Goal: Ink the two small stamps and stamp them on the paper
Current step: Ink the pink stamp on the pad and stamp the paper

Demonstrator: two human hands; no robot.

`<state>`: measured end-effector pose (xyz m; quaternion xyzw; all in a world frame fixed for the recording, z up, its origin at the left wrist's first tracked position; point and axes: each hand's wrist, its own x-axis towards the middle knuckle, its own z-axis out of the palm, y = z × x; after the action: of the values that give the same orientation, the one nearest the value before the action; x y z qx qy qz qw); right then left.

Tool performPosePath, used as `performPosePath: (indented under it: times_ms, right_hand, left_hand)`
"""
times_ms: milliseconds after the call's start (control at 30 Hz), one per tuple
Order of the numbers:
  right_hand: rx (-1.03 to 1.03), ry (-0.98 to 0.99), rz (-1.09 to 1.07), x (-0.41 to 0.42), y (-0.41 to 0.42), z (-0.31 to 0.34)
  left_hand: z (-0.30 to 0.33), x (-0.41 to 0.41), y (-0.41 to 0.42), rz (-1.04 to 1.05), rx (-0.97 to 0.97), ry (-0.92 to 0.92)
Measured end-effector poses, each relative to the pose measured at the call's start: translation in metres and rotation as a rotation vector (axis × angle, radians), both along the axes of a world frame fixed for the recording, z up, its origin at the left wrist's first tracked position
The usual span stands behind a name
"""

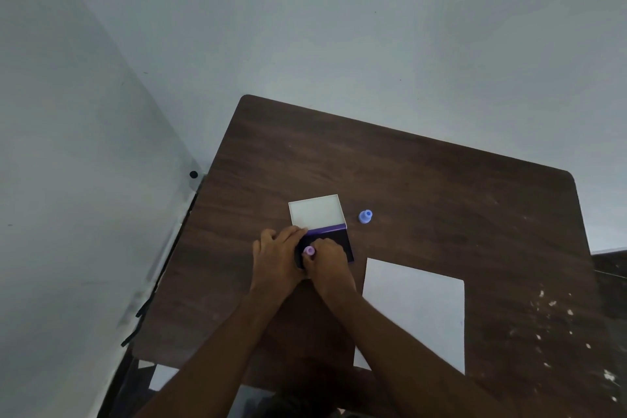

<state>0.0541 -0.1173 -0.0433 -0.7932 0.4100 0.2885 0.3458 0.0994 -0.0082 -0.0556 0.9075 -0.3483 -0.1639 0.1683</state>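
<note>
Right hand pinches pink stamp onto ink pad; left hand flat, steadying pad's edge. Blue stamp beyond right hand; paper beside right forearm.

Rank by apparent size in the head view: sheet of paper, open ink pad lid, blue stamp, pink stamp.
1. Sheet of paper
2. Ink pad lid
3. Blue stamp
4. Pink stamp: appears smallest, but the right hand hides most of it, so its rank is unsure.
</note>
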Motion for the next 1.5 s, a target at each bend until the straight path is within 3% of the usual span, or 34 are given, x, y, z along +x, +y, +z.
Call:
performPosePath:
  times_ms: [200, 333, 433, 533, 600, 667, 767, 833, 933, 1200, 1300, 1500]
  right_hand:
    - [-0.006, -0.022, -0.034, -0.003, 0.001, 0.011]
    - [0.011, -0.255, -0.248, -0.042, 0.000, 0.017]
    - [-0.017, -0.397, -0.393, -0.083, -0.005, 0.017]
    - [-0.063, -0.465, -0.462, -0.120, -0.021, 0.013]
    - [-0.176, -0.464, -0.505, -0.140, -0.032, 0.010]
    - [-0.259, -0.462, -0.538, -0.154, -0.039, 0.006]
    - [-0.271, -0.464, -0.595, -0.161, -0.046, -0.001]
    - [-0.244, -0.429, -0.588, -0.158, -0.050, -0.006]
    - [-0.191, -0.391, -0.562, -0.149, -0.054, -0.014]
    - [-0.053, -0.325, -0.524, -0.133, -0.055, -0.027]
    - [0.021, -0.219, -0.501, -0.130, -0.057, -0.030]
    - [0.046, -0.271, -0.533, -0.127, -0.055, -0.027]
  left_hand:
    - [0.000, -0.002, 0.000, -0.033, 0.050, 0.014]
    - [0.009, -0.010, 0.000, -0.063, 0.105, 0.016]
    - [0.008, -0.023, 0.001, -0.100, -0.010, -0.028]
    - [0.007, -0.045, -0.016, -0.182, 0.101, 0.189]
    - [0.001, -0.071, -0.027, -0.200, 0.187, 0.355]
    - [-0.002, -0.095, -0.029, -0.131, 0.098, 0.447]
    - [-0.005, -0.109, -0.038, -0.139, -0.025, 0.339]
    - [-0.006, -0.111, -0.046, -0.157, -0.024, 0.306]
    - [-0.014, -0.114, -0.054, -0.112, 0.107, 0.387]
    - [-0.029, -0.114, -0.057, 0.001, 0.118, 0.613]
    - [-0.031, -0.116, -0.054, -0.034, 0.121, 0.562]
    - [-0.033, -0.111, -0.061, -0.044, 0.184, 0.635]
